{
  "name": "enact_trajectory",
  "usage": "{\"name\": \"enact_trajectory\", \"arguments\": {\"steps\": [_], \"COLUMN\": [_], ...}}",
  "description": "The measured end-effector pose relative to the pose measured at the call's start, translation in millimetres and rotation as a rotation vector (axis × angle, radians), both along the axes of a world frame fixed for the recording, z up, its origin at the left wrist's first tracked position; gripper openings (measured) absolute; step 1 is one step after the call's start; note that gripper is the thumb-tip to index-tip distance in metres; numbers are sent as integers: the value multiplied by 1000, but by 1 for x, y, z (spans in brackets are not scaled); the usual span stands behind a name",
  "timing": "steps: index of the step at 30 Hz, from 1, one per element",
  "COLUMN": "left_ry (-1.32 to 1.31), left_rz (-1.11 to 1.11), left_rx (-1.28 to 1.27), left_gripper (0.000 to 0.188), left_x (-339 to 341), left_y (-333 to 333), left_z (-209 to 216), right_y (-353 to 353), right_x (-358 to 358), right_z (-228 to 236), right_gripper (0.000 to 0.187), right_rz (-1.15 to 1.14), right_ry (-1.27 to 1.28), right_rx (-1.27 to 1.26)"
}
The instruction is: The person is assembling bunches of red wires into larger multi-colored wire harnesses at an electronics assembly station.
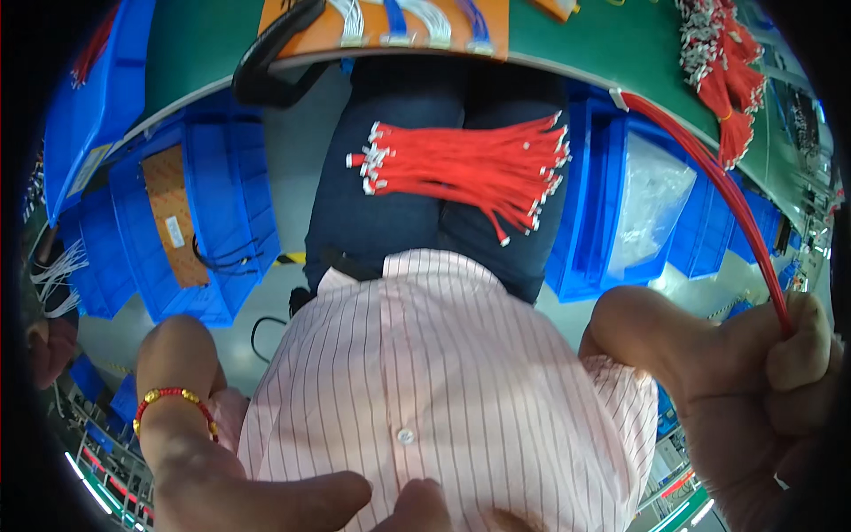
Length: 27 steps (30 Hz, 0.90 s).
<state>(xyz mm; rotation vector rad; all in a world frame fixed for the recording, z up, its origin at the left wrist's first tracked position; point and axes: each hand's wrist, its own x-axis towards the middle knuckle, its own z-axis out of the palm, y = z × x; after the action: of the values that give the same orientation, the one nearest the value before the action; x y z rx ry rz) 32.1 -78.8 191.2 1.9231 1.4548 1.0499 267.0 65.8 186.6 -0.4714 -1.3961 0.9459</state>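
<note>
My right hand (771,390), at the right edge, has its fingers closed on a red wire bundle (722,177). The bundle arches up and away to a white connector end near the table's edge. Low in front of my shirt is my left hand (266,501), with a beaded bracelet on its wrist. Its thumb and a fingertip show apart with nothing between them; the lower edge cuts off the rest. Across my lap lies a pile of short red wire harnesses (461,164) with white connectors at both ends, touched by neither hand.
The green table (603,40) crosses the top, bearing an orange board (306,40) with white and blue cables. More red harnesses (727,89) hang at its right. Blue bins (239,168) stand left of my legs, others (576,222) right. A black curved armrest-like part (275,66) juts out.
</note>
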Motion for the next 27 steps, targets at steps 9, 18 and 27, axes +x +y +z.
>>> {"name": "enact_trajectory", "arguments": {"steps": [9, 18, 27], "left_ry": [12, 168, 205], "left_rz": [524, 407, 55], "left_rx": [97, 129, 259], "left_gripper": [16, 14, 10], "left_x": [66, 50, 20], "left_y": [20, 45, 27], "left_z": [-7, -6, -15], "right_y": [10, 14, 13], "right_x": [4, 4, 4], "right_z": [2, 5, 9], "right_gripper": [8, 6, 4], "right_rz": [12, -30, -48], "right_ry": [35, 9, 5], "right_rx": [27, 49, 48]}}
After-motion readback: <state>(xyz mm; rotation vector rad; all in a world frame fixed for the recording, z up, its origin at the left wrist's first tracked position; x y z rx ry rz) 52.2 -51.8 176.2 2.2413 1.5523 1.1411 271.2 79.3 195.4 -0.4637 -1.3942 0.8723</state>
